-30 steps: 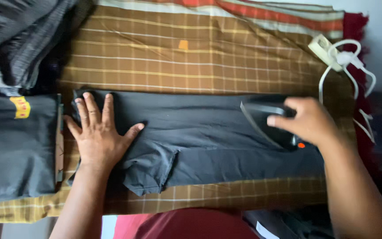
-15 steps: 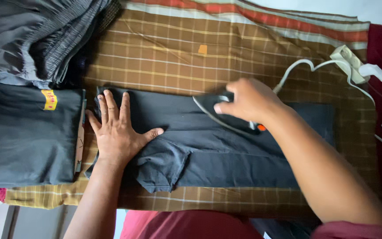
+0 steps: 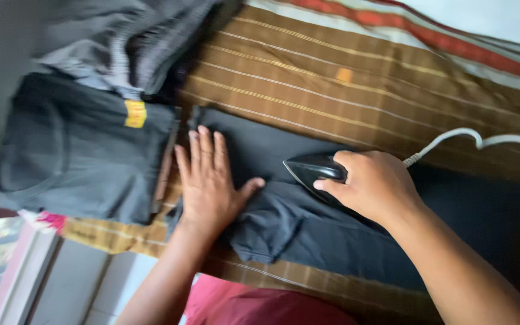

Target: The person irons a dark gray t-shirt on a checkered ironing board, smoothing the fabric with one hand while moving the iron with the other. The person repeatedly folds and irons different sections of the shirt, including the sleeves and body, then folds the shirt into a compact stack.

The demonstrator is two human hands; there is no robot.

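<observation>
- Since the frame 0.5 s ago, the iron (image 3: 315, 171) has slid further toward the left hand; the gap between its tip and that hand's thumb is now short. The view has also tilted and swung, so the cloth edges run diagonally.
- Right hand (image 3: 373, 183): closed around the iron's handle from above, fingers curled over the top, knuckles toward the camera. Black iron, pointed tip aimed at the left hand.
- Iron sits flat on the dark garment (image 3: 308, 232), near the garment's upper edge, roughly mid-length.
- Left hand (image 3: 210, 180): open, palm down, 4 fingers together and straight, thumb splayed toward the iron. It presses flat on the garment's left end; fingertips reach almost to the garment's far edge.
- Garment lies stretched lengthwise between both hands and runs on under the right forearm to the right; a loose fold bunches just below the left thumb.
- White cord (image 3: 479, 143) leaves the iron's rear behind the right wrist and loops off to the right across the cloth.
- Brown checked cloth (image 3: 332, 84) lies under everything; a red-striped border shows at its far side.
- Folded dark garment with a yellow tag (image 3: 85, 153) lies just left of the left hand, touching the ironed piece's end.
- Grey striped clothing pile (image 3: 127, 42) sits beyond that, blurred.
</observation>
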